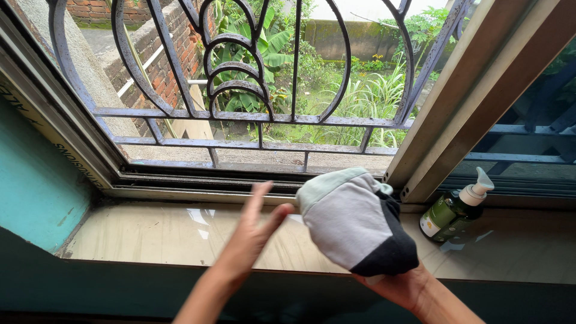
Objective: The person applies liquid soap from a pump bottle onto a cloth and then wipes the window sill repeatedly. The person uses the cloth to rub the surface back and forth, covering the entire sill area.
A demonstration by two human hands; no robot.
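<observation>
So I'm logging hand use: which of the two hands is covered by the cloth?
The right hand, wearing the grey, mint and black cloth over its fingers. The left hand is bare, fingers outstretched above the marble sill.

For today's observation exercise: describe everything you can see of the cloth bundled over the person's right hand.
The cloth looks like soft fabric in three patches: pale mint at the top, light grey across the middle, black at the lower edge and far side. It is wrapped over the right hand, hiding the fingers, and held above the polished stone sill. The left hand is just beside it, fingers spread; contact cannot be told.
</observation>
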